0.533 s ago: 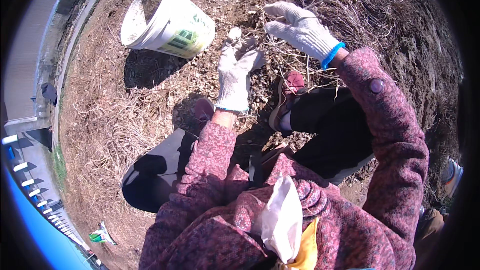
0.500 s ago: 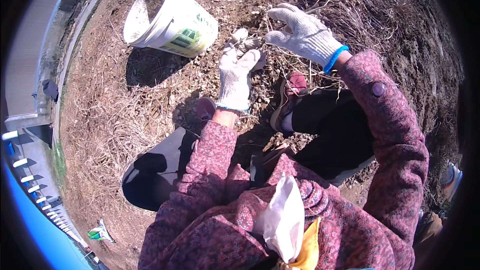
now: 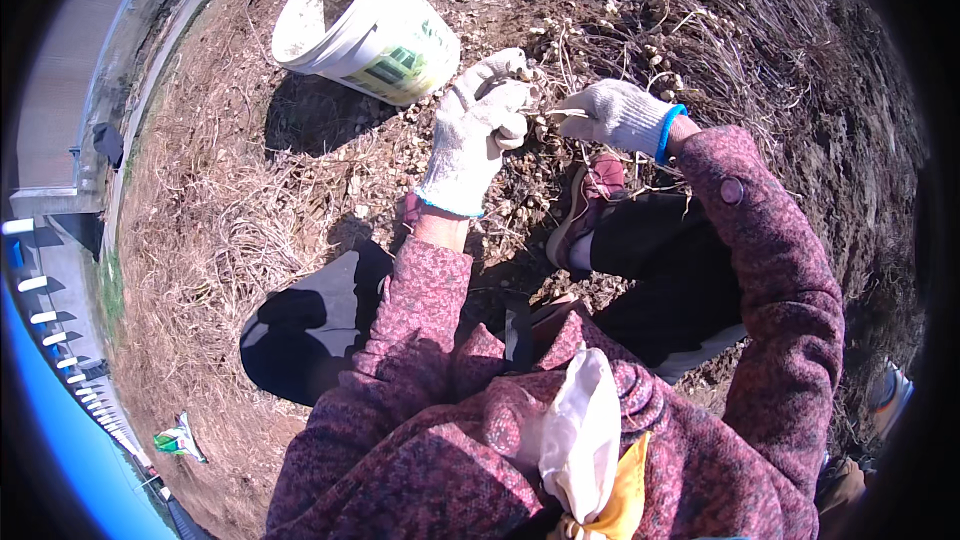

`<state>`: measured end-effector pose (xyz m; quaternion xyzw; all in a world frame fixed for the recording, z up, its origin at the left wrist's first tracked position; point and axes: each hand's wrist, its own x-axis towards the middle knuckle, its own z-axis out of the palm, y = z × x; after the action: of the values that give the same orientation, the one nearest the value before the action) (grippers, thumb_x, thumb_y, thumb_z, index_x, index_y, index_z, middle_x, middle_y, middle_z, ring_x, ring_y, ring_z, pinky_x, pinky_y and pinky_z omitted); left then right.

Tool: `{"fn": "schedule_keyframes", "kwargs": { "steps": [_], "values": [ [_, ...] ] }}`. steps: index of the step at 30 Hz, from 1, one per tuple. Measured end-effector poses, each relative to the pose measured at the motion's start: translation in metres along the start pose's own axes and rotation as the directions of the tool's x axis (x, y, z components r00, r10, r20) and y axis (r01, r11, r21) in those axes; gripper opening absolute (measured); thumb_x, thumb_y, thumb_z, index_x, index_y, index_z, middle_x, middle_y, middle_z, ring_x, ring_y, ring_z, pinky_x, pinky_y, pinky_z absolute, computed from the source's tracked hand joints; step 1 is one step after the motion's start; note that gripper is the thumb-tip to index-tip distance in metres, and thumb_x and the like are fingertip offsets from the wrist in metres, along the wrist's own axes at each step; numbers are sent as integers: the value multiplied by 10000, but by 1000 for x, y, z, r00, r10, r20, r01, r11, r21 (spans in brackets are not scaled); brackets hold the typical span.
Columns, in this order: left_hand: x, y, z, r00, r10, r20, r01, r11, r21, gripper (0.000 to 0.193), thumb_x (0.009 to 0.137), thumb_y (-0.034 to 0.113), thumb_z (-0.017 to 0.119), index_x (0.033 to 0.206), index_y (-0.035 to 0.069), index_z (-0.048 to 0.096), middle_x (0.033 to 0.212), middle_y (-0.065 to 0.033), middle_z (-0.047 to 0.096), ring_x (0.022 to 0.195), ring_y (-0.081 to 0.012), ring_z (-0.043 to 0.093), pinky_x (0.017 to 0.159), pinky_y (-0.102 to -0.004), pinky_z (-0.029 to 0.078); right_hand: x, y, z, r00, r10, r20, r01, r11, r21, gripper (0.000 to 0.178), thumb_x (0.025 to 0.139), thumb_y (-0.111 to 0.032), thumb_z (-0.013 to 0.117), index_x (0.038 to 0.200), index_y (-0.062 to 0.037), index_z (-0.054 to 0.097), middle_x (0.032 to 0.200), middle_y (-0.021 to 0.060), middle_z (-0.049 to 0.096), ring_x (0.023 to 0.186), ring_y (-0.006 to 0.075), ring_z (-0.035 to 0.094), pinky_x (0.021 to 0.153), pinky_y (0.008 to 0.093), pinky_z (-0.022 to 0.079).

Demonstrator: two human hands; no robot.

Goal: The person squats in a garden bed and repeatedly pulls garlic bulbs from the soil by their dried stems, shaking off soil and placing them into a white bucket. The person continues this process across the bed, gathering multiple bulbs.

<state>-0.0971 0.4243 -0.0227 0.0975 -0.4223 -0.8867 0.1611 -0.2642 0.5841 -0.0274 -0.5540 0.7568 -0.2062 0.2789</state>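
Both hands wear white knit gloves with blue cuffs and meet over the dry ground beyond my shoes. My left hand (image 3: 475, 130) has its fingers curled in a pinch around dry plant stems with small pale pods (image 3: 537, 90), which look like peanuts. Just to the right, my right hand (image 3: 615, 118) is closed, thumb and fingertips pinching the thin end of the same stems. Its fingers point left toward the other hand. The parts of the stems inside the gloves are hidden.
A white bucket (image 3: 420, 55) with a green print stands beyond my left hand. A heap of dry plants (image 3: 740, 50) with pale pods lies at the far right. A grey rounded pad (image 3: 310, 325) is left of my legs. My red shoe (image 3: 598, 190) is close below the right hand.
My right hand has come down and closed its spread fingers at the stems. My left hand has turned and curled its fingers more. The bucket appears slightly farther right and up.
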Motion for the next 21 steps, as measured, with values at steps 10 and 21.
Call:
{"fn": "schedule_keyframes", "kwargs": {
  "steps": [10,21],
  "values": [
    [-1,13,-35,998,-37,55,10,901,433,465,940,355,677,1273,36,616,870,26,632,626,-22,502,508,-181,384,0,-5,-3,990,-25,137,-5,977,214,357,936,-361,677,1033,-19,705,749,116,694,734,217,694,708,372,535],
    [-6,-2,-30,969,-248,-4,237,932,-274,509,993,467,574,1306,66,555,742,88,510,395,-19,410,331,-226,291,10,-3,21,981,-133,145,32,835,549,433,897,-244,743,1284,-70,655,932,40,735,816,115,671,788,287,570]
  ]
}}
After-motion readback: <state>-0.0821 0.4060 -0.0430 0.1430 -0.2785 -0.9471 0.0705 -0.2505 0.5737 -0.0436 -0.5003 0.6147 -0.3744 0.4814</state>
